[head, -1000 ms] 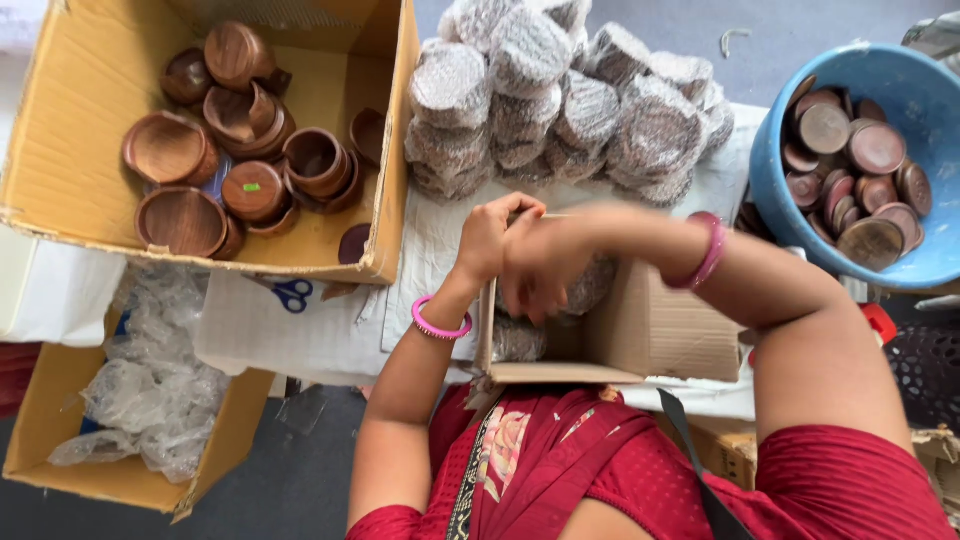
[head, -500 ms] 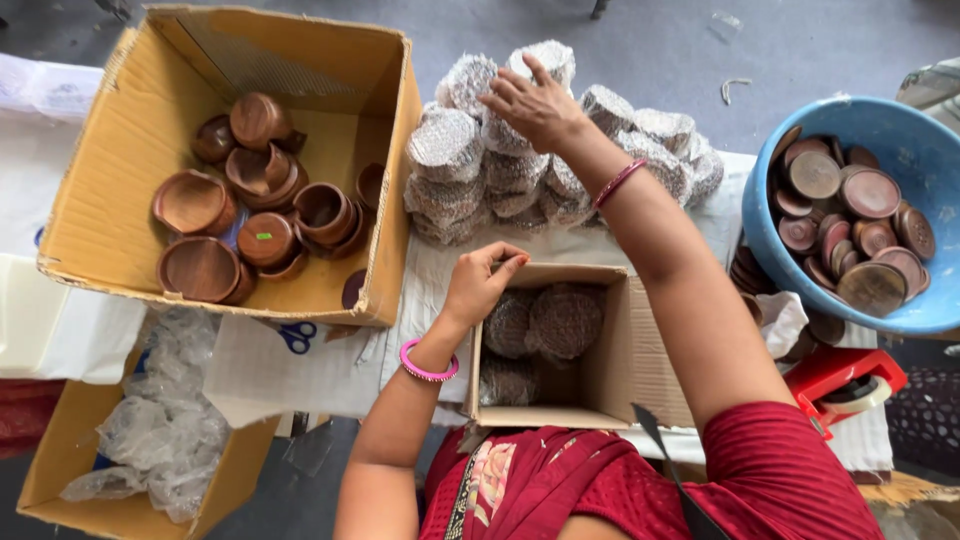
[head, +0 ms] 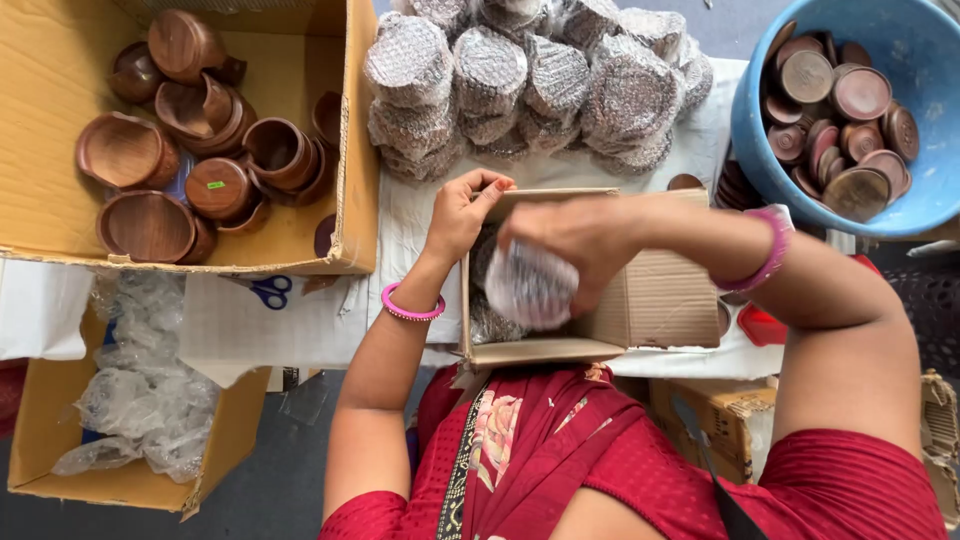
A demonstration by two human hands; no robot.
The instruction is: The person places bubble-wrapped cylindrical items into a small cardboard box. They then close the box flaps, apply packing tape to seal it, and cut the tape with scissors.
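My right hand [head: 570, 240] grips a round bundle wrapped in bubble wrap [head: 530, 285] and holds it over the open mouth of a small cardboard box [head: 655, 300] in front of me. My left hand [head: 460, 215] grasps the box's far left corner and steadies it. More wrapped bundles lie inside the box, partly hidden by my hand. Behind the box a heap of wrapped bundles [head: 520, 80] is piled on the white-covered table [head: 400, 220].
A large cardboard box [head: 345, 200] at the left holds several brown wooden bowls [head: 150, 225]. A blue tub [head: 930, 120] at the right is full of round wooden lids. Blue scissors [head: 268, 292] lie on the table. A low box with plastic bags [head: 130, 400] stands at the lower left.
My right hand took a wrapped bundle from the heap at the back and brought it down over the small box. My left hand stayed on the box's corner.
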